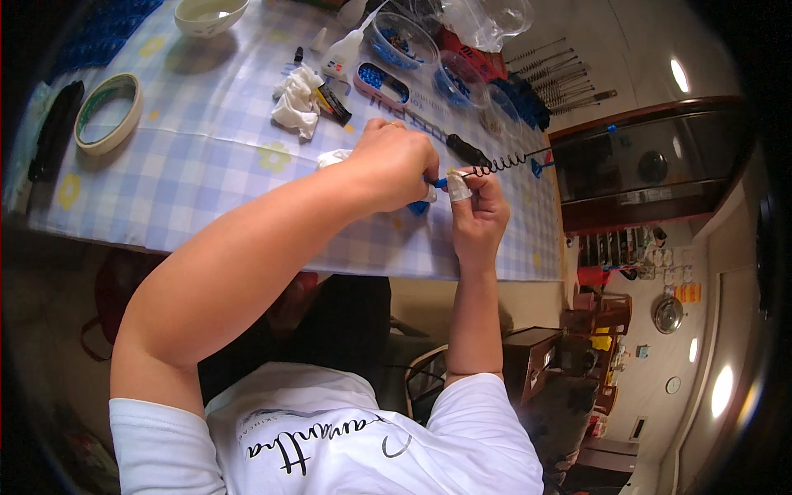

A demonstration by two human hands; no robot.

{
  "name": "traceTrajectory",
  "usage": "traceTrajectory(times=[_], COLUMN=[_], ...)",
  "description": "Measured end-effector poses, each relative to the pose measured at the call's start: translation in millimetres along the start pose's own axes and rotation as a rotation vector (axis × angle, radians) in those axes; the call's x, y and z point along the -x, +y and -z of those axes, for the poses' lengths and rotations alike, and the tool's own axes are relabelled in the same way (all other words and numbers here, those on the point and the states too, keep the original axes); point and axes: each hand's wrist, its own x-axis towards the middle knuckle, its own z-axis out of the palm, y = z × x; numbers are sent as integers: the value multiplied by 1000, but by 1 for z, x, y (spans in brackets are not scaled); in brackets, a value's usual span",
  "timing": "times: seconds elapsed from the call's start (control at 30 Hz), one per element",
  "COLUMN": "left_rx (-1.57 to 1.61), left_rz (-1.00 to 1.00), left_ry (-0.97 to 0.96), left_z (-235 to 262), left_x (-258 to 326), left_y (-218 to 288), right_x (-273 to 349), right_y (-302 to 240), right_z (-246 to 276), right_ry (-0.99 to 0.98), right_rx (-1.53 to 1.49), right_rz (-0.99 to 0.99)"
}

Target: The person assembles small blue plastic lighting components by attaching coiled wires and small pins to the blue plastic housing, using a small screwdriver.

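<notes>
My left hand (389, 165) is closed over a small blue piece (438, 181) at the near end of a black coiled wire (503, 162). My right hand (478, 216) pinches the same spot from the right; its thumb wears a white cover (459, 188). The coil runs right over the checked tablecloth (206, 165) to another blue piece (539, 167). A black handle (467, 150) lies just behind the hands. What sits inside my left fist is hidden.
On the table lie a roll of tape (107, 113), a white bowl (210, 15), crumpled tissue (299, 101), a glue bottle (342, 54), a pink tray of blue beads (381, 85), clear tubs (402, 40) and several metal rods (561, 70).
</notes>
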Motion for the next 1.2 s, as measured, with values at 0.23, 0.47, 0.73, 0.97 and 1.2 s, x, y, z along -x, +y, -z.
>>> traceTrajectory(times=[0.23, 0.47, 0.73, 0.97, 1.2], left_rx=[-18, -9, 33, 124, 135], left_rz=[49, 22, -49, -60, -40], left_ry=[-36, -55, -37, -62, -146], left_z=[8, 4, -3, -6, 1], left_x=[2, 1, -2, -7, -6], left_y=[7, 4, 3, 4, 7], right_x=[-1, -1, 0, -4, -3], right_y=[-1, 2, 0, -11, -9], right_z=[0, -2, 0, 2, 3], right_ry=[-3, 9, 33, 86, 80], right_rx=[34, -22, -27, -180, -148], right_rz=[25, 16, 6, -107, -125])
